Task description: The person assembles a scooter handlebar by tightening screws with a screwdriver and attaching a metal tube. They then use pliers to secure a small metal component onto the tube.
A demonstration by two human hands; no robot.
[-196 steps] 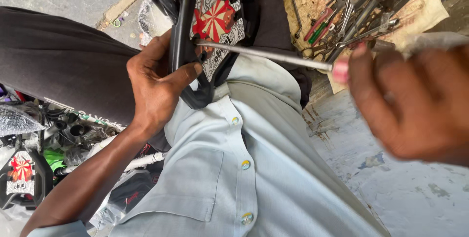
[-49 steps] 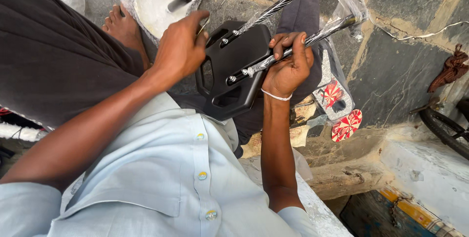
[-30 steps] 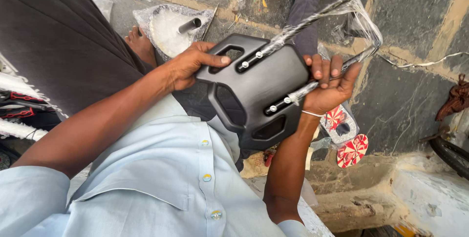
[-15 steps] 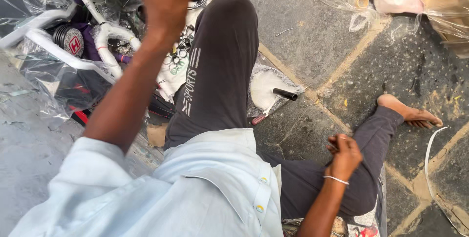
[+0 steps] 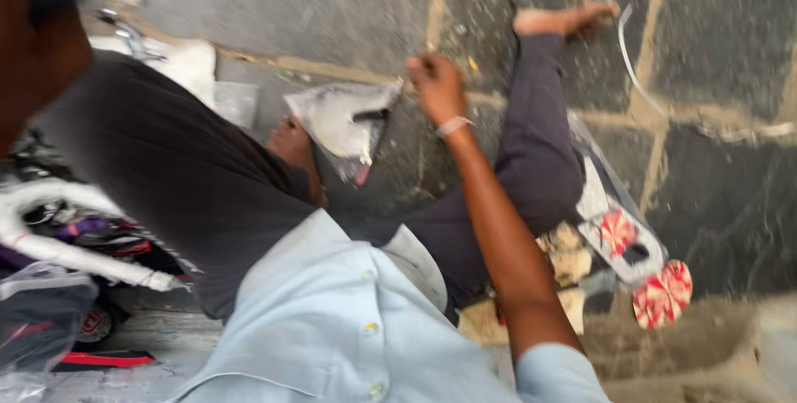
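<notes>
Plastic-wrapped pouch (image 5: 344,125) lies on the stone floor (image 5: 332,4) between the 2 trousered legs, just beside a bare foot. Right hand (image 5: 436,87) reaches down at its upper corner, fingers curled together, grip too blurred to tell. Left hand (image 5: 37,38) is cropped at the top left edge under a dark object; its fingers are hidden. 2 red-and-white stickers (image 5: 664,291) lie far right, and wrapped white tubing (image 5: 58,245) lies left.

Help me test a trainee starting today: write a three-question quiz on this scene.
1. True or false: the right hand wears a glove.
2. What lies nearest the right hand? A) clear plastic bag B) hammer C) bucket
3. Fill in: the bare foot rests on a ___ floor.
Key: 1 false, it is bare, with only a wristband; 2 A; 3 stone.
</notes>
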